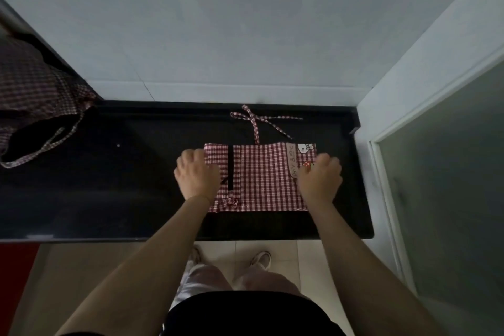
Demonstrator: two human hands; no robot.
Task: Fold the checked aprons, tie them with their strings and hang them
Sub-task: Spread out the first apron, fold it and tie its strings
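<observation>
A red-and-white checked apron (260, 176) lies folded into a rectangle on the black counter (131, 185). Its checked strings (256, 120) trail toward the wall behind it. A cartoon patch sits at its top right corner. My left hand (196, 174) grips the apron's left edge with curled fingers. My right hand (320, 176) grips the right edge, fingers curled over the cloth. A second checked apron (41, 90) lies crumpled at the counter's far left, its strap (46, 144) looping onto the black surface.
A pale tiled wall (245, 35) stands right behind the counter. A frosted glass door (450, 172) in a white frame closes off the right side. Tiled floor (308, 264) and my shoes show below the counter's front edge.
</observation>
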